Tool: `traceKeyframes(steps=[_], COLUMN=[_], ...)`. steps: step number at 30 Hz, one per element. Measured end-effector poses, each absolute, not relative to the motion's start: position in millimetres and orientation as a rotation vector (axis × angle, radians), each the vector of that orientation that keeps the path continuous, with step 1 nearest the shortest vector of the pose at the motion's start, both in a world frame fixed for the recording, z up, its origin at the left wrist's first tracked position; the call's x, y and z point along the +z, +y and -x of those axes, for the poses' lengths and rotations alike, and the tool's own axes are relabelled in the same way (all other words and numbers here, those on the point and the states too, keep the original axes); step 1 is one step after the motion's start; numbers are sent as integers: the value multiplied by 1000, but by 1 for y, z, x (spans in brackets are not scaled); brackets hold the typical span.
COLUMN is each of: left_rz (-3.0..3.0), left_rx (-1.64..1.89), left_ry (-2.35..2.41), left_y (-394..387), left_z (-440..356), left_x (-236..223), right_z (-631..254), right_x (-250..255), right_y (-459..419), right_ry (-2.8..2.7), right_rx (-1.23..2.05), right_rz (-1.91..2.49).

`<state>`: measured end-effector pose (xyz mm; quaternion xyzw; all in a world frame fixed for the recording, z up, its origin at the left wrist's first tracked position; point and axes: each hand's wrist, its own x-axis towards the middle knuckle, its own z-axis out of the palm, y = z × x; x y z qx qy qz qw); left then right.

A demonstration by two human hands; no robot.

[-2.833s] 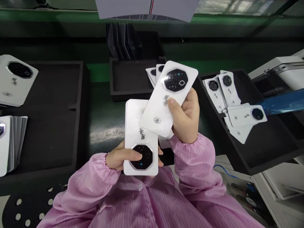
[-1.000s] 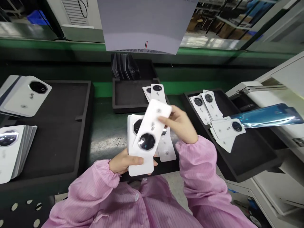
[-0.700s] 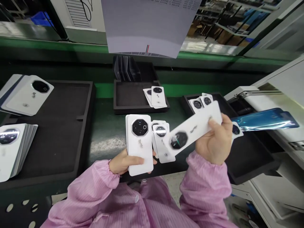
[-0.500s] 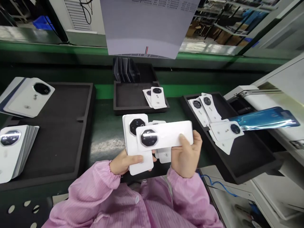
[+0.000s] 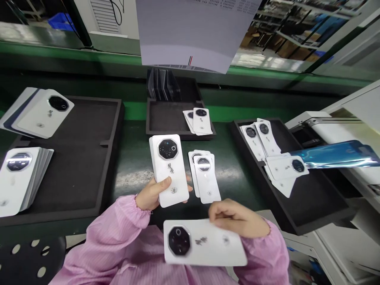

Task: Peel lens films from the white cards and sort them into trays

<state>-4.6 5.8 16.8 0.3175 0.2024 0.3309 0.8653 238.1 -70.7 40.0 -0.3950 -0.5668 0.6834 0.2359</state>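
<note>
In my left hand (image 5: 154, 192) is a small stack of white phone back covers (image 5: 172, 178), gripped with the thumb across the face; the top one shows a dark octagonal camera area and black lettering. Low and close to my body, my right hand (image 5: 233, 217) pinches a single white phone back cover (image 5: 208, 241) by its upper edge, holding it sideways, camera area to the left. Between the hands, a few more white back covers (image 5: 209, 178) lie overlapped on the green bench (image 5: 130, 166).
At left, a dark foam tray (image 5: 77, 158) holds upright stacks of white covers (image 5: 20, 178). A smaller tray (image 5: 166, 118) at centre back has dark panels (image 5: 163, 85) and loose covers. White covers and a blue film-like panel (image 5: 341, 154) rest at the right tray (image 5: 320, 206). A paper sheet (image 5: 192, 35) hangs above.
My right hand has brought its cover down toward my body, away from the left-hand stack. The stack's top face and the covers on the bench are now uncovered.
</note>
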Motion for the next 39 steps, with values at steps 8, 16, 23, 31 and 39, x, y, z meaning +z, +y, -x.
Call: traceKeyframes(steps=[8,16,23,31,39], left_rz=[-672,-632,-583,-569,-564], left_rx=[680,642,670,621,635], left_ry=[344,366,377,429,434], left_y=[5,5,5,7,11], left_z=[2,1,1,6,9], left_x=[16,16,17,20,19], right_z=[-202,-166,-160,-224,-266], right_x=[47,49,46,43,-20], right_y=[-34,0,4,1,-52], right_ry=[-755,-1372,-1423,-997,-1265], right_rx=[1298,1178,1156,811,1041], right_rz=[1141,1291,1323,1257,1858])
